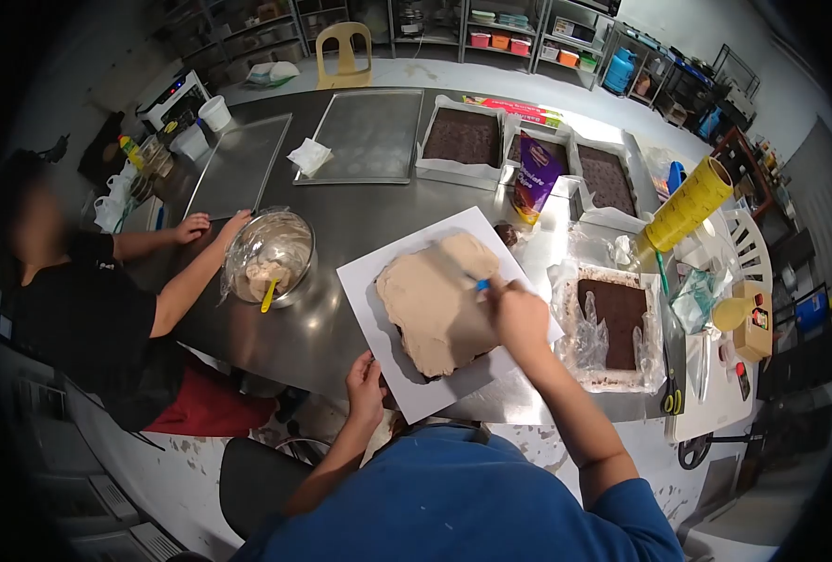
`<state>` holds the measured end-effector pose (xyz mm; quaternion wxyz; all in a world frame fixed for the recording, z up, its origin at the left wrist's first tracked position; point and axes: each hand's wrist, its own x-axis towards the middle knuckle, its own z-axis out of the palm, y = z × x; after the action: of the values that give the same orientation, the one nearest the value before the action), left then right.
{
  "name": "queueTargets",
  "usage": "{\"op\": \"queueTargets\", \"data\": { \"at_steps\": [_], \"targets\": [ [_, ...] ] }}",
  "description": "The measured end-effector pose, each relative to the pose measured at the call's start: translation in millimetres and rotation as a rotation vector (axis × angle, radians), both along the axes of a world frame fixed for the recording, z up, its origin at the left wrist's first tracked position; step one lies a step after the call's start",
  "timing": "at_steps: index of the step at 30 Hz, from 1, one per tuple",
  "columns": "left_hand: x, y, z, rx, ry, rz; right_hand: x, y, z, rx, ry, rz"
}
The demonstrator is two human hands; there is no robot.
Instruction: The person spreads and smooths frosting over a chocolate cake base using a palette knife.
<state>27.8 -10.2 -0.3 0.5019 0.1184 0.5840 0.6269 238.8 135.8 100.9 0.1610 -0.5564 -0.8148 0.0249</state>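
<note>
A cake point(435, 304) covered on top with light brown frosting lies on a square white board point(364, 276); its dark side shows along the lower left edge. My right hand point(521, 323) is closed around a blue-handled tool point(482, 285) over the right part of the frosting. The tool's far end is hard to make out. With my left hand point(365, 382) I grip the board's lower left edge, fingers closed on it.
A co-worker at the left touches a glass bowl point(289, 245) with a yellow spatula point(268, 296). Brown cakes in lined pans point(463, 136) stand at the back, beside a purple pouch point(536, 178). Another cake point(613, 323), a yellow roll point(688, 201) and scissors point(673, 395) are at the right.
</note>
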Motion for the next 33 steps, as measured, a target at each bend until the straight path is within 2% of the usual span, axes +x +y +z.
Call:
{"op": "queueTargets", "data": {
  "at_steps": [2, 4, 12, 15, 22, 33],
  "targets": [
    [-1, -1, -3, 0.002, 0.005, -0.011, 18, 16, 5, 0.029, -0.052, -0.143],
    [-3, -2, -7, 0.005, 0.012, -0.02, 27, 22, 3, 0.024, -0.051, -0.176],
    [-5, -1, -4, -0.009, 0.01, -0.041, 6, 8, -2, -0.064, -0.047, -0.147],
    [-4, 0, -7, -0.015, 0.014, -0.043, -4, 0, -5, -0.144, -0.067, -0.091],
    [-2, -1, -6, -0.011, 0.003, -0.036, -36, -18, -11, -0.105, 0.005, 0.052],
    [-5, 0, -6, -0.03, 0.031, -0.04, -57, -31, -4, -0.16, -0.121, 0.227]
  ]
}}
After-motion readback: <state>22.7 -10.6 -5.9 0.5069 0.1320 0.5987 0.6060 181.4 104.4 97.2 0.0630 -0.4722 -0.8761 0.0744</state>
